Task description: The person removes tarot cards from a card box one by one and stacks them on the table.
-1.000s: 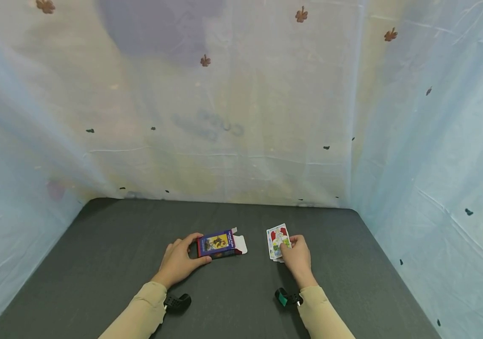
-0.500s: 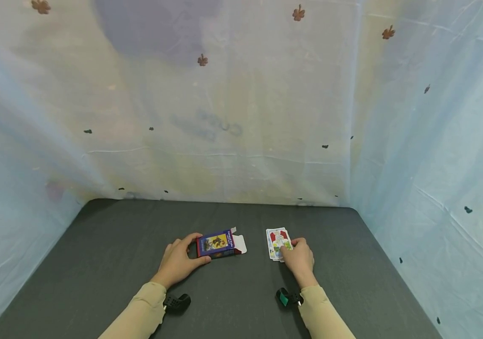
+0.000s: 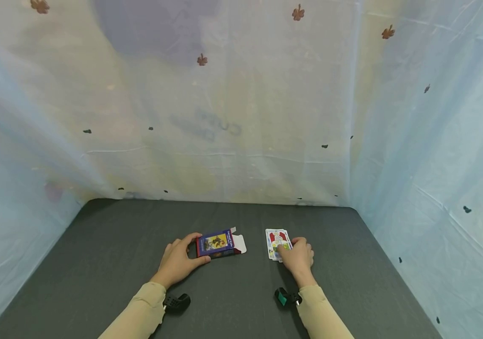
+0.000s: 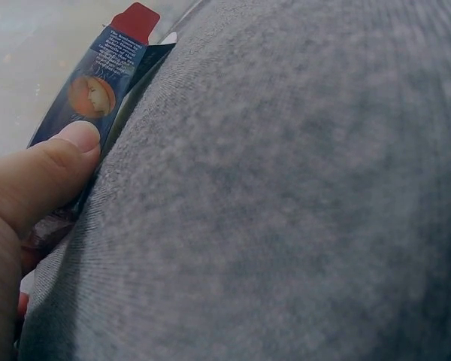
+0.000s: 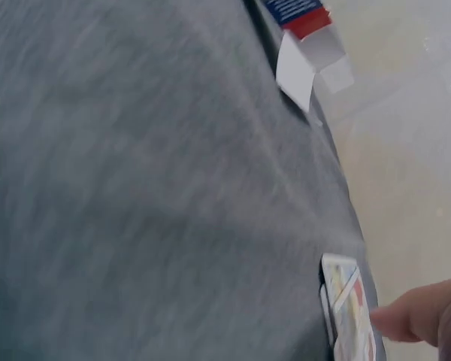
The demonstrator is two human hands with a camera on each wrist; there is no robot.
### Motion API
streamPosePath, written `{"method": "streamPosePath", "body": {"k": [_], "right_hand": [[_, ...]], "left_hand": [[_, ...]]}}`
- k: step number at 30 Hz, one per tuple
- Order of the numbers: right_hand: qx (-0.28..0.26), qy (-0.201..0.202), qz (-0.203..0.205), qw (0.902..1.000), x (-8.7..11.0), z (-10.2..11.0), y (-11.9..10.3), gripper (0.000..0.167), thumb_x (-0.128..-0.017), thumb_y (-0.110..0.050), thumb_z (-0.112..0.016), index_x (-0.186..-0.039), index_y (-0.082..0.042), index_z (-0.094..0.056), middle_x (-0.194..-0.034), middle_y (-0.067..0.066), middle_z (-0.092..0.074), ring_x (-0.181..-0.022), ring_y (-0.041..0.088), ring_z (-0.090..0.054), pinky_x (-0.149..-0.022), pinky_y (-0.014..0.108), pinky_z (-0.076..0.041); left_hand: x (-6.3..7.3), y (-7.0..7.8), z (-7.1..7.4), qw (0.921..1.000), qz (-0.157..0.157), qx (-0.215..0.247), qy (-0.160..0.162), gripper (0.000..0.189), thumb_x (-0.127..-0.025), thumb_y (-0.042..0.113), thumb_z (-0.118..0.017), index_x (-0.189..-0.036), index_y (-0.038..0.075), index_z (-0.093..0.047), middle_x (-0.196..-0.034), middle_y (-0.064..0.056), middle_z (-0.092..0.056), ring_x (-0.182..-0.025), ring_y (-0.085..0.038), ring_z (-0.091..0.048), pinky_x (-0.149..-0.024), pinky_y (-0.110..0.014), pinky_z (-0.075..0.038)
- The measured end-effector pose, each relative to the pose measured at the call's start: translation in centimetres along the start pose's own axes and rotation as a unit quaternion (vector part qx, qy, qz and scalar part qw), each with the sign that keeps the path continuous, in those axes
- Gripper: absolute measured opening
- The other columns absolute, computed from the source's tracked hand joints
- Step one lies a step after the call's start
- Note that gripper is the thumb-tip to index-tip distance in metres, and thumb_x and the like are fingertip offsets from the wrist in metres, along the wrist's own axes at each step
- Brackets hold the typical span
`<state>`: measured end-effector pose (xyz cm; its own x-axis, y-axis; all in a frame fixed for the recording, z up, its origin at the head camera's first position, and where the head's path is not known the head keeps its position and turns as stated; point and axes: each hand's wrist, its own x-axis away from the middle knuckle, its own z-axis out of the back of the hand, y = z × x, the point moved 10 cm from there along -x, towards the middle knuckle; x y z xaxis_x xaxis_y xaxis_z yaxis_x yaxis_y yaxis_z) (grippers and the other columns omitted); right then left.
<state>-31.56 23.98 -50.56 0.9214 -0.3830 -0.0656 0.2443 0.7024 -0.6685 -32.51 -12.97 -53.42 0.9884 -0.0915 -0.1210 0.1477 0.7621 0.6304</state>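
Note:
My left hand (image 3: 178, 261) grips the left end of a purple-blue card box (image 3: 215, 242), thumb along its near side and fingers at the far side. The box lies on the table with its right-end flaps (image 3: 239, 244) folded out. In the left wrist view, the thumb (image 4: 60, 165) presses the box's printed narrow side (image 4: 90, 83). A small, slightly uneven stack of illustrated cards (image 3: 273, 238) lies face up to the right of the box. My right hand (image 3: 298, 261) holds the stack's near right part, thumb over the top card and the other fingers bent at the right edge.
A dark grey cloth-covered table (image 3: 241, 301) spreads under both hands. Pale translucent sheeting (image 3: 233, 165) with leaf-shaped marks rises behind the table and along both sides. Black wrist devices (image 3: 177, 303) sit at both sleeve cuffs.
The right hand has lowered the card stack from a tilted pose to flat on the table, its far end coming down. The left hand and box have stayed in place.

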Motion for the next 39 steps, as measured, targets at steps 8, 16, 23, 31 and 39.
{"method": "streamPosePath", "body": {"k": [8,16,23,31,39], "right_hand": [[0.009,-0.012,-0.013,0.9998,-0.4,-1.5,-1.1,0.086,-0.076,-0.047,-0.078,-0.131,0.004,-0.036,-0.110,0.026,-0.042,-0.105,0.044,-0.037,-0.087,0.059,-0.027],[0.020,-0.017,0.001,0.9997,-0.7,-1.7,-1.8,0.081,-0.075,-0.033,-0.080,-0.133,0.003,-0.036,-0.108,0.027,-0.042,-0.103,0.043,-0.038,-0.085,0.059,-0.029],[0.027,-0.018,0.010,0.9994,-0.5,-1.5,-1.9,0.076,-0.077,-0.029,-0.076,-0.133,0.005,-0.038,-0.109,0.026,-0.044,-0.101,0.042,-0.042,-0.086,0.057,-0.033],[0.033,-0.049,0.014,0.9982,-1.4,-1.8,-1.0,0.076,-0.081,-0.036,-0.074,-0.135,0.003,-0.040,-0.113,0.027,-0.043,-0.101,0.041,-0.041,-0.088,0.056,-0.032],[0.011,-0.141,0.014,0.9899,-3.0,-2.6,-0.8,0.084,-0.078,-0.053,-0.075,-0.144,-0.012,-0.041,-0.121,0.027,-0.038,-0.106,0.043,-0.034,-0.086,0.058,-0.028]], "left_hand": [[0.0,-0.1,-0.1,1.0000,0.001,-0.003,0.001,0.084,-0.067,0.074,-0.070,-0.139,0.037,-0.048,-0.101,0.001,-0.054,-0.085,-0.020,-0.044,-0.071,-0.039,-0.034],[0.0,-0.1,-0.2,1.0000,-0.004,0.001,0.005,0.082,-0.068,0.073,-0.071,-0.138,0.037,-0.048,-0.099,0.001,-0.053,-0.083,-0.020,-0.042,-0.070,-0.038,-0.032],[-0.1,-0.2,-0.2,0.9999,-0.008,0.004,0.006,0.083,-0.067,0.073,-0.071,-0.138,0.037,-0.048,-0.096,0.002,-0.053,-0.082,-0.020,-0.041,-0.070,-0.038,-0.031],[0.1,0.0,-0.2,1.0000,-0.006,0.006,0.002,0.083,-0.067,0.072,-0.072,-0.139,0.035,-0.049,-0.097,0.002,-0.054,-0.081,-0.019,-0.041,-0.070,-0.038,-0.031],[-0.1,-0.1,-0.2,1.0000,-0.006,0.005,0.005,0.082,-0.067,0.071,-0.073,-0.138,0.036,-0.049,-0.095,0.003,-0.053,-0.081,-0.019,-0.041,-0.070,-0.038,-0.031]]}}
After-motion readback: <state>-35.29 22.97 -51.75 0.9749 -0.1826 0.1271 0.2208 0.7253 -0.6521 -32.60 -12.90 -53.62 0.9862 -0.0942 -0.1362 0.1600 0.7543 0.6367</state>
